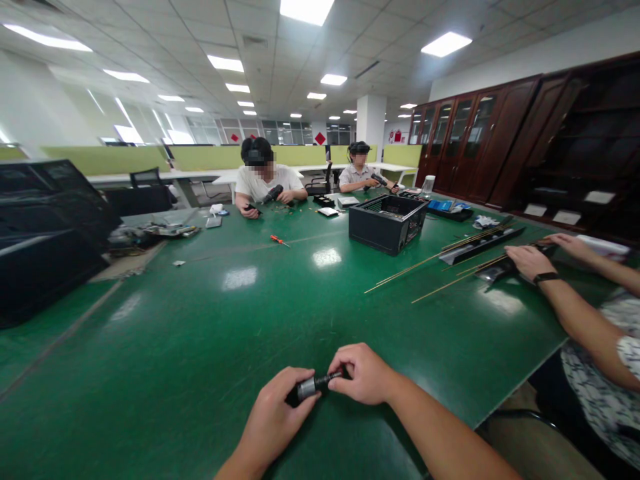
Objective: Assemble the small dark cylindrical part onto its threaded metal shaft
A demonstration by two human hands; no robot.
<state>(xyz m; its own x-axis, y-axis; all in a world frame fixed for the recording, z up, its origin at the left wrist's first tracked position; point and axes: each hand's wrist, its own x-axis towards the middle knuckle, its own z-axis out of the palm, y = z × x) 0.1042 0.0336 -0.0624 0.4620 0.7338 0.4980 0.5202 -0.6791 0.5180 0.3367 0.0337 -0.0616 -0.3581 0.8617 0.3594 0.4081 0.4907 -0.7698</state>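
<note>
Near the table's front edge, my left hand [283, 407] is closed round a small black-and-silver cylinder [307, 389], its thumb and fingers on either side. A thin, dark, ridged shaft [323, 381] points from the cylinder towards the right. The fingertips of my right hand [361, 375] pinch the far end of this shaft and partly cover it. Both hands are low over the green tabletop [200, 373]. The exact kind of the held part is too small to make out.
A black computer case [383, 227] stands ahead to the right. Thin sticks [405, 270] and dark metal strips [483, 247] lie near a co-worker's hands [533, 261]. An orange screwdriver [278, 240] lies further off. Two people sit opposite; dark equipment [45, 233] stands left.
</note>
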